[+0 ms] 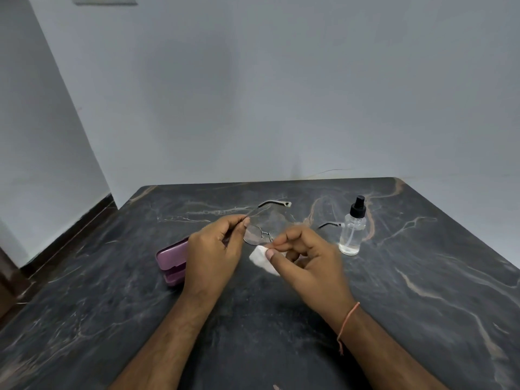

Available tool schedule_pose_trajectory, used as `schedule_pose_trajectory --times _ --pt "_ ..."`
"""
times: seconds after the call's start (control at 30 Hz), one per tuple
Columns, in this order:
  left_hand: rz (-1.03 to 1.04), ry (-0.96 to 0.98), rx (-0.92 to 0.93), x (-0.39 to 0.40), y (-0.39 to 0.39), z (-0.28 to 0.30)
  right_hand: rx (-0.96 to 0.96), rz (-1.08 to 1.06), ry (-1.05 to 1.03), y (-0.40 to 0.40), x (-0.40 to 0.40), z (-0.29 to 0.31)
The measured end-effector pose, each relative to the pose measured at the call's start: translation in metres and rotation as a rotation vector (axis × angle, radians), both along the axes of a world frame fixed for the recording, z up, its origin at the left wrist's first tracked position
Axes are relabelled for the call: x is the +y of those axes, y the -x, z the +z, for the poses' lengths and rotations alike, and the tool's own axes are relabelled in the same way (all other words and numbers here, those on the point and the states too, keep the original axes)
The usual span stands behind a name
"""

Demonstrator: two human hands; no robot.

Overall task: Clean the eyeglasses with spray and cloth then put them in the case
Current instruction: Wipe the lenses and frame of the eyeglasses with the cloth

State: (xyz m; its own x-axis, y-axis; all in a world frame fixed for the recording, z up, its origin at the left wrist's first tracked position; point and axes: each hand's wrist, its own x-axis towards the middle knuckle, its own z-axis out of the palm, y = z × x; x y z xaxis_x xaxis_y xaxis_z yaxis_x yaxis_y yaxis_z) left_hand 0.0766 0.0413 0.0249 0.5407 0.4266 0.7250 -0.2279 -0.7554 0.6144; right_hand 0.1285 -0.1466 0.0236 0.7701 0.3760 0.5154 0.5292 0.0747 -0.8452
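Thin-framed eyeglasses (257,235) are held above the dark marble table (422,291), their temples spread out toward the wall. My left hand (213,254) pinches the frame at its left lens edge. My right hand (306,260) grips a white cloth (260,256) between thumb and fingers and presses it against the right lens, which the fingers mostly hide. A clear spray bottle (353,229) with a black pump top stands upright to the right of my hands. A purple glasses case (171,263) lies on the table to the left, partly behind my left hand.
The table butts against a pale wall (253,108) at its far edge. Its left edge drops off to a floor with a dark skirting board (70,235). An orange thread bracelet (347,319) circles my right wrist.
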Motion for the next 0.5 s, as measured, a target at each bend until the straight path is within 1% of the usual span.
schedule_pose_trajectory --times 0.07,0.2,0.27,0.33,0.4,0.5 --pt "0.034 0.056 -0.021 0.003 0.000 0.002 0.070 0.064 -0.009 0.001 0.002 -0.002" --pt "0.012 0.360 -0.099 0.005 -0.005 0.005 0.327 0.151 -0.005 0.004 0.011 0.001" --pt "-0.036 0.462 -0.109 0.000 -0.007 0.005 0.460 0.161 -0.024 0.005 0.015 0.000" --pt "-0.082 0.521 -0.131 -0.005 -0.007 0.006 0.623 0.167 -0.074 0.004 0.017 0.000" --pt "-0.120 0.540 -0.157 -0.010 -0.008 0.006 0.791 0.186 -0.169 -0.002 0.015 0.001" --pt "-0.158 0.516 -0.164 -0.018 -0.007 0.005 0.935 0.184 -0.274 -0.009 0.010 0.004"
